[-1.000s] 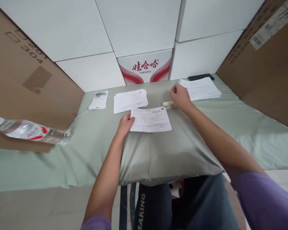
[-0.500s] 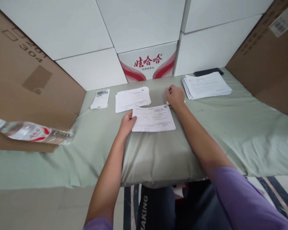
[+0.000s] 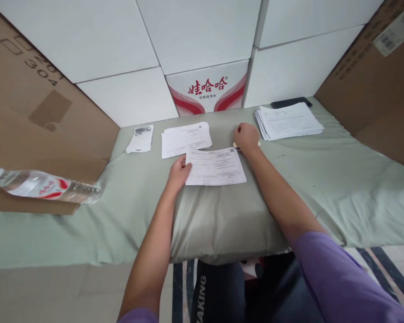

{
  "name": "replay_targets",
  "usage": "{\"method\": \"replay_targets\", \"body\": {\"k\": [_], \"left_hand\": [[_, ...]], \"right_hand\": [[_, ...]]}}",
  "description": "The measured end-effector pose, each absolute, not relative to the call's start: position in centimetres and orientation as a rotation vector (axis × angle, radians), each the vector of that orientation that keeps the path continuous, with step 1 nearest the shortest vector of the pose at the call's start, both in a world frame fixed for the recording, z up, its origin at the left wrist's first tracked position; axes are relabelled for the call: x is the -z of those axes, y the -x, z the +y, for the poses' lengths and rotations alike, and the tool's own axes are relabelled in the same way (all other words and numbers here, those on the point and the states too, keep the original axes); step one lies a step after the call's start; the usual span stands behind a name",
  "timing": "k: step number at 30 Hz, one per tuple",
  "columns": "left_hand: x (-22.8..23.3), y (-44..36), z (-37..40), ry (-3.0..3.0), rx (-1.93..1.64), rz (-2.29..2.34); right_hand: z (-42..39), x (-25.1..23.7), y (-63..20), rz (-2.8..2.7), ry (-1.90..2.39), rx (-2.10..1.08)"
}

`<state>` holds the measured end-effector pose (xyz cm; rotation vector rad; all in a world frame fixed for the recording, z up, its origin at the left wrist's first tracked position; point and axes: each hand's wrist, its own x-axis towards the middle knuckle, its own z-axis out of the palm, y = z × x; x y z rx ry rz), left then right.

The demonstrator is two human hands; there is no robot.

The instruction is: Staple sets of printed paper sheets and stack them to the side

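My left hand (image 3: 179, 172) pinches the left edge of a printed paper sheet (image 3: 215, 167), thumb on top and fingers partly hidden beneath. It lies near the front of the green cloth, and whether there are more sheets under it I cannot tell. At the sheet's upper right corner, my right hand (image 3: 247, 137) is closed in a fist over a small cream-coloured tool (image 3: 236, 145) with a dark lower part. Most of that tool is covered by the hand. Just behind the sheet is a small pile of printed papers (image 3: 185, 138).
A thicker paper stack (image 3: 291, 120) lies at the right, a dark flat object (image 3: 291, 102) behind it. Left are a small clear packet (image 3: 140, 138) and a water bottle (image 3: 50, 185) on a cardboard flap. White boxes (image 3: 202, 36) and brown cartons (image 3: 384, 103) wall in the surface.
My right fist has dropped very slightly over the cream-coloured tool. My left hand and the sheet stay where they were. The view has shifted a little.
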<state>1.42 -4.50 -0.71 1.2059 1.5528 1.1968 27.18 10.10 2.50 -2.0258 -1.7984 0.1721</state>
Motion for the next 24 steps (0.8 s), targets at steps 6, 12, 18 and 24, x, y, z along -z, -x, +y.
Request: {"method": "replay_targets", "body": {"k": [6,12,18,24], "left_hand": [[0.45,-1.60,-4.68,-1.219,-1.190,1.560],[0.41,-1.63,-4.68,-1.222,-1.199,1.582],[0.14,-1.79,-4.73,-1.221,-1.197,1.586],[-0.34,-1.99,-4.92,-1.247,-1.186,1.592]], "right_hand": [[9.93,-2.68,-27.02,-1.822,2.053,-0.182],[10.11,-2.46,-26.99,-1.798,2.050,-0.201],[10.32,-2.53,-27.18,-1.754,2.035,-0.242],[10.07,-2.63,-26.90,-1.780,2.085,-0.233]]}}
